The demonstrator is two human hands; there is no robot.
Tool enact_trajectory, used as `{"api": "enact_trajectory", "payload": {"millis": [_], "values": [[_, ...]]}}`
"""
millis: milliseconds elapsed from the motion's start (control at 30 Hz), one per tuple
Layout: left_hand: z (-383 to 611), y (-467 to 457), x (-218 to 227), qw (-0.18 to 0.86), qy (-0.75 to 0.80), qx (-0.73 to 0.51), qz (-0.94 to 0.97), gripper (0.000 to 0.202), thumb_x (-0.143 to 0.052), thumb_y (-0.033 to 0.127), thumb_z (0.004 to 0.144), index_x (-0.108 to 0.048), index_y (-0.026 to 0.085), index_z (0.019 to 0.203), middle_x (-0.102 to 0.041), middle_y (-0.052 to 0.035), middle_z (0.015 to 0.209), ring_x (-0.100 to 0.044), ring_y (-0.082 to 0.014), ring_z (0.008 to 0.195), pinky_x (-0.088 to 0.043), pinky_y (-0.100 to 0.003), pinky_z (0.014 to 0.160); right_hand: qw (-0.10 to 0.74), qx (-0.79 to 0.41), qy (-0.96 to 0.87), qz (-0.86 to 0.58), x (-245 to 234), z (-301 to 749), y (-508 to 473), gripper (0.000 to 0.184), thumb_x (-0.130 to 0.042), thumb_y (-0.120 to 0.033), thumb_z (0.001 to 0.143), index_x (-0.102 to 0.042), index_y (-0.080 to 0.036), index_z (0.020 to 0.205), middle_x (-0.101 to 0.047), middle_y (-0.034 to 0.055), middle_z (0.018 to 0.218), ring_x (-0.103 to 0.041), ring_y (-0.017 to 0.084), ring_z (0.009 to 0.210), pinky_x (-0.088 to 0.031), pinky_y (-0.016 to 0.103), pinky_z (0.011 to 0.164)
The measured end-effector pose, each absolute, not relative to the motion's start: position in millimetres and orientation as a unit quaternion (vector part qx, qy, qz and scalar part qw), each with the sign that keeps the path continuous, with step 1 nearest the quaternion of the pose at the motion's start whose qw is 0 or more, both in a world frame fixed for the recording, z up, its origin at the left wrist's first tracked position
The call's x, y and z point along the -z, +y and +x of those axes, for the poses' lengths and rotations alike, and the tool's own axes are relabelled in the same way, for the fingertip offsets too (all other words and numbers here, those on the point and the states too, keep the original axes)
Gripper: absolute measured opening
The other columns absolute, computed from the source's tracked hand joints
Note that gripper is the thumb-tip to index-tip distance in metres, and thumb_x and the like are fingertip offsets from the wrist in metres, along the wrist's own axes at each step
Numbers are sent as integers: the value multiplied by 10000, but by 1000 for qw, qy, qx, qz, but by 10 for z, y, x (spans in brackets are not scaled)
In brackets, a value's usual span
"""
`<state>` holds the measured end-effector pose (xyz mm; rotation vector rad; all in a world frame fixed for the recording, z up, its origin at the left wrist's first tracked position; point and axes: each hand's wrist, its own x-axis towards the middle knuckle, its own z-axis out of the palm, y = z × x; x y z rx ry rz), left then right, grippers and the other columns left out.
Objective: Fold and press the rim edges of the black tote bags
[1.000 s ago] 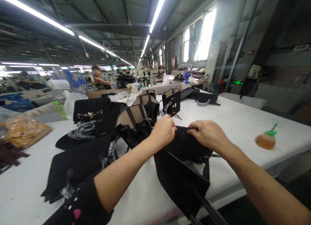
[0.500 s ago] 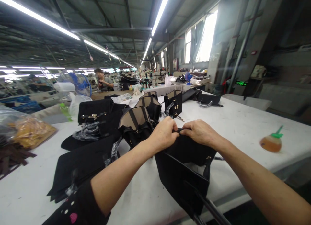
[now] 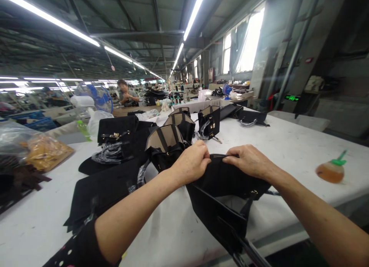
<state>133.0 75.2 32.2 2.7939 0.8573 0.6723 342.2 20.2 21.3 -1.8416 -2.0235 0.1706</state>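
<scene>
- Two hands on one black bag (image 3: 215, 211), which sits mouth open at the near side of the bench (image 3: 296, 148), handles (image 3: 253, 251) toward us.
- Step in hand, as we judge it: working along the far rim (image 3: 217, 156). Best done with even tension between both hands, edge level, small pinches rather than hard pulls; we would mind the metal fitting (image 3: 254, 192) inside and avoid creasing the panel.
- Left hand (image 3: 193, 163): grip closed, fingers curled over the rim; fingertips hidden from us, so exact hold uncertain.
- Right hand (image 3: 248, 159): grip nearly closed, thumb and fingers pinching the same rim, a short stretch of edge bare between the hands.
- Tan-lined bag (image 3: 165, 138) just beyond our left hand; we would allow it elbow room.
</scene>
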Motion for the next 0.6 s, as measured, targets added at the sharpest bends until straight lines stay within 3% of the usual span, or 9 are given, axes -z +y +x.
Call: {"api": "enact_trajectory", "payload": {"millis": [233, 600], "values": [[1392, 740, -343, 25, 358, -191, 914, 77, -520, 207, 821, -556, 185, 757, -602, -47, 829, -584, -189, 780, -464, -310, 690, 201, -62, -721, -661, -207, 3420, 189, 255, -540, -427, 839, -729, -267, 779, -696, -6, 712, -593, 165, 679, -366, 264, 595], [1454, 700, -363, 1, 384, -173, 907, 87, -495, 193, 811, -561, 174, 759, -635, -77, 832, -614, -226, 806, -459, -327, 678, 193, -67, -701, -683, -238, 3382, 195, 238, -543, -426, 824, -728, -282, 790, -695, -5, 726, -600, 178, 700, -377, 267, 597]]}}
